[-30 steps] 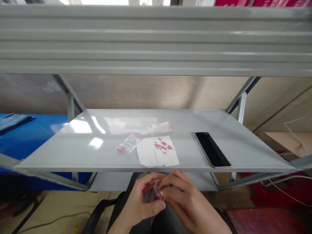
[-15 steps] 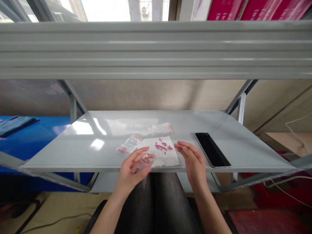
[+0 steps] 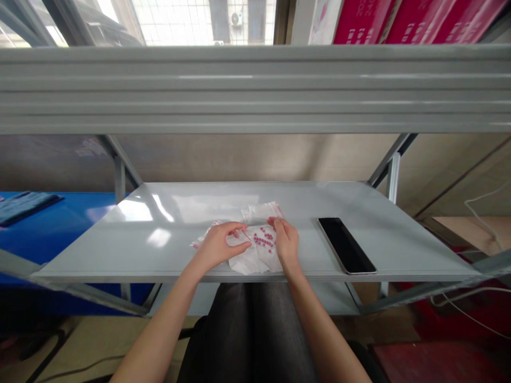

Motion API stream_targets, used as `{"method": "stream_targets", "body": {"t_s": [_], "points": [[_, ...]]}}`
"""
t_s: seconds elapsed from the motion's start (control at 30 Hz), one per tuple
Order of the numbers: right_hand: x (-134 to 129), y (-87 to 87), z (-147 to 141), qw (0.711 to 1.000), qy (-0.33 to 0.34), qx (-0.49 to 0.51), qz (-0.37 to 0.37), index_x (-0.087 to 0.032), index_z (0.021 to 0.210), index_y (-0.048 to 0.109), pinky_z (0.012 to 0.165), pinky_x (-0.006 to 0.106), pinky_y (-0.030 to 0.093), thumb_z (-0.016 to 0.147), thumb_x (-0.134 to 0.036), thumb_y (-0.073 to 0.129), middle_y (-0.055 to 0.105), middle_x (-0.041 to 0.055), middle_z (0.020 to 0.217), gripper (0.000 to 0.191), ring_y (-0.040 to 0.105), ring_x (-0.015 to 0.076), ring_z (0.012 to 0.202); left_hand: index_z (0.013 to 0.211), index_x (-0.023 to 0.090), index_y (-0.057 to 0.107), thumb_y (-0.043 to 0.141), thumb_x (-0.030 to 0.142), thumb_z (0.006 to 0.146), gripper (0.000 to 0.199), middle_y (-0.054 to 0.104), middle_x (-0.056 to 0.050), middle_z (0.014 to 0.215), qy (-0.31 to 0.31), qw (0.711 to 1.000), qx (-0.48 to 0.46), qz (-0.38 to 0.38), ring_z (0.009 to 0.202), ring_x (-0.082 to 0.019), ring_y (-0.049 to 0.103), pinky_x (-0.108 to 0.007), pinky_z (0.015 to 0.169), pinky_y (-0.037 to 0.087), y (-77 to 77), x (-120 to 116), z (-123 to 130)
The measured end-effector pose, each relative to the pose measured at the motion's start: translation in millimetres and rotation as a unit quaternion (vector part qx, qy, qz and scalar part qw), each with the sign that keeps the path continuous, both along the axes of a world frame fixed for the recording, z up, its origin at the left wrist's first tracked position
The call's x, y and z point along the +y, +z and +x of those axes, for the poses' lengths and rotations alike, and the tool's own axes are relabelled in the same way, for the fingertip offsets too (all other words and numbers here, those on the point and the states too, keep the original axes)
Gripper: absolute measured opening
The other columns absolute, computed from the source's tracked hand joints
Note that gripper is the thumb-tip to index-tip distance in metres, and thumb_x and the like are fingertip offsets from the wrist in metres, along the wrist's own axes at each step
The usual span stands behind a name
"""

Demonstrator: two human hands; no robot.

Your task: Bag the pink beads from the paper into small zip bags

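Observation:
Small pink beads [image 3: 263, 240] lie in rows and clusters on a white paper sheet [image 3: 249, 261] near the shelf's front edge. My left hand [image 3: 223, 242] is over the sheet's left side, its thumb and fingers around a small clear bag [image 3: 241, 236] with a red line at its mouth. My right hand [image 3: 286, 240] rests at the right edge of the sheet beside the beads, fingers close together; whether it holds anything is hidden. Behind it lies a clear zip bag [image 3: 259, 211]. Another bag [image 3: 196, 244] with pink beads is partly covered by my left hand.
A black phone [image 3: 347, 246] lies on the grey shelf [image 3: 407, 250] to the right. A raised grey beam [image 3: 255, 90] crosses in front, with red books [image 3: 363, 21] above it. A blue surface with a dark cloth [image 3: 27, 206] is at the left.
Both hands have moved forward over the sheet. My right hand has shifted left to the paper's edge, and my left hand has carried the small bag up from the front edge.

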State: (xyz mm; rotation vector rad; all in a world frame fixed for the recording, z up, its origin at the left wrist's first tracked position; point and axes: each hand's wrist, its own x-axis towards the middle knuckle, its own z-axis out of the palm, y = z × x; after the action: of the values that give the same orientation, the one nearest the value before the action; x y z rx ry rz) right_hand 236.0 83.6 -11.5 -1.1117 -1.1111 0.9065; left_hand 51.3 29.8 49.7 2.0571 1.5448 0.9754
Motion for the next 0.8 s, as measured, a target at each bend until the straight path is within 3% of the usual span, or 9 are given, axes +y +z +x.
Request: {"method": "stream_targets", "body": {"t_s": [0.17,0.43,0.8], "points": [[-2.2,-2.2,-0.9,0.999,-0.007,-0.048,0.012,-0.016,0.083,0.073,0.084,0.036,0.049,0.087,-0.042,0.046,0.077,0.0107,0.089,0.037,0.069,0.0263,0.087,0.105,0.018,0.073,0.071,0.036,0.077,0.033,0.077,-0.007,0.096,-0.009,0.997,0.072,-0.010,0.082,-0.023,0.068,-0.034,0.079,0.051,-0.9,11.1,-1.9],[-5.1,1.9,-1.0,0.995,-0.004,-0.095,0.020,-0.017,0.084,0.073,0.082,0.034,0.047,0.089,-0.040,0.044,0.076,0.0094,0.087,0.037,0.068,0.0250,0.085,0.100,0.017,0.076,0.073,0.039,0.074,0.035,0.078,-0.007,0.089,-0.066,0.979,0.189,-0.040,0.076,-0.025,0.069,-0.029,0.067,0.047,14.7,19.0,8.2],[-9.2,5.5,-2.9,0.991,-0.003,-0.131,0.027,-0.014,0.089,0.075,0.077,0.032,0.048,0.091,-0.040,0.043,0.076,0.0105,0.084,0.041,0.069,0.0252,0.082,0.098,0.018,0.076,0.067,0.045,0.077,0.035,0.080,-0.009,0.096,-0.082,0.951,0.297,-0.027,0.088,-0.031,0.072,-0.035,0.079,0.045,24.1,24.9,11.2]]}}
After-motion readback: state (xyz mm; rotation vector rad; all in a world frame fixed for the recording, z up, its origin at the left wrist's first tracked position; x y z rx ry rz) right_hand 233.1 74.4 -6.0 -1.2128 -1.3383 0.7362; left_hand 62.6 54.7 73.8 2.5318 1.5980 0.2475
